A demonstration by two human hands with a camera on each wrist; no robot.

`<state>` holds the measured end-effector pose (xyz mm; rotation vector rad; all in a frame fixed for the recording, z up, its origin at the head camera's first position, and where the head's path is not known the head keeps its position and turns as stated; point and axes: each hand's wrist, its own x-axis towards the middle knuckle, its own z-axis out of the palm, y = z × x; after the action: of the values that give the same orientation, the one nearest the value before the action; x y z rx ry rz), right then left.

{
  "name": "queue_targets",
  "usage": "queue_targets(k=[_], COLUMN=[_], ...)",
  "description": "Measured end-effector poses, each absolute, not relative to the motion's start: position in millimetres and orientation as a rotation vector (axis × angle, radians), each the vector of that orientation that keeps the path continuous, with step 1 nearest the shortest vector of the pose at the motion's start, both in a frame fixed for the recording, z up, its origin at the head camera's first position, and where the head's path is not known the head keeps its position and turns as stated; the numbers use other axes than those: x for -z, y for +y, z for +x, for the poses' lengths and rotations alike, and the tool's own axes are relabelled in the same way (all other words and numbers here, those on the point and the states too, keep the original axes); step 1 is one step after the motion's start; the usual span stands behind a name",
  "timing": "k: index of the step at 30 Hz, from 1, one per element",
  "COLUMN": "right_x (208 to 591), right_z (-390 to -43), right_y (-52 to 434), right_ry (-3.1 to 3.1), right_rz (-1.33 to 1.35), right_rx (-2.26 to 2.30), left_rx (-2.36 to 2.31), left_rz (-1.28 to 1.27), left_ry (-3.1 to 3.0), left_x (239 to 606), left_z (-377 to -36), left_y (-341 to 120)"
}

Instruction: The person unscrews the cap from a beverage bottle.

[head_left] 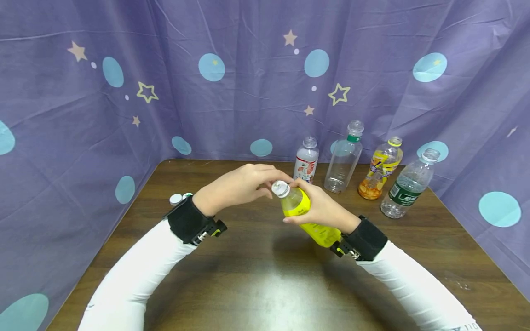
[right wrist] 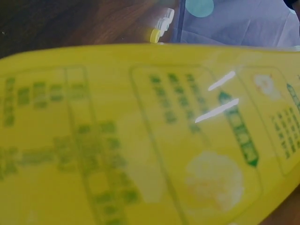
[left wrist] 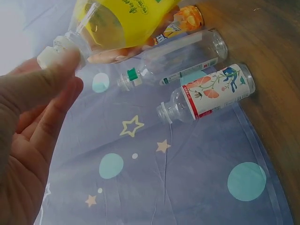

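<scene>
At the far left of the wooden table [head_left: 256, 276], near the purple curtain [head_left: 83, 138], a few loose caps [head_left: 175, 199] lie together. The left hand [head_left: 238, 186] reaches in from that side, its fingers curled over the white cap [head_left: 280, 188] of the yellow bottle [head_left: 306, 216] and its fingertips pinching it; in the left wrist view the thumb [left wrist: 56, 75] presses against that cap. The bottle is held above the middle of the table, tilted with its neck toward the left hand. The right hand [head_left: 320, 209] wraps its fingers round the bottle's body, just below the shoulder; the right wrist view is filled with the yellow label. Behind the hands, along the back edge, four uncapped bottles stand upright: a floral-label bottle [head_left: 306, 161], a clear bottle with a green neck ring [head_left: 344, 158], an orange-label bottle [head_left: 380, 169], and a green-label water bottle [head_left: 407, 185], nearest the right edge.
</scene>
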<state>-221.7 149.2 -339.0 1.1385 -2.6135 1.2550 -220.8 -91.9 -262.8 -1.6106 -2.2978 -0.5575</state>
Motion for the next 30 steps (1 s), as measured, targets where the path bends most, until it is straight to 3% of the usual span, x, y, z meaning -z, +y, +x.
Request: queue_targets(k=[16,30], right_x=[338.1,335.6], right_z=[-221.1,-220.6], right_y=[149.1,150.3], right_ry=[-2.624,-2.620], right_rz=[1.155,1.127], right_rx=[-1.264,-1.254], left_rx=[0.508,0.526], left_rz=[-1.503,-1.555], left_ry=[-2.428,-2.275], left_x=[262.4,261.8], left_z=[-219.2,-218.2], left_y=[-92.9,-89.3])
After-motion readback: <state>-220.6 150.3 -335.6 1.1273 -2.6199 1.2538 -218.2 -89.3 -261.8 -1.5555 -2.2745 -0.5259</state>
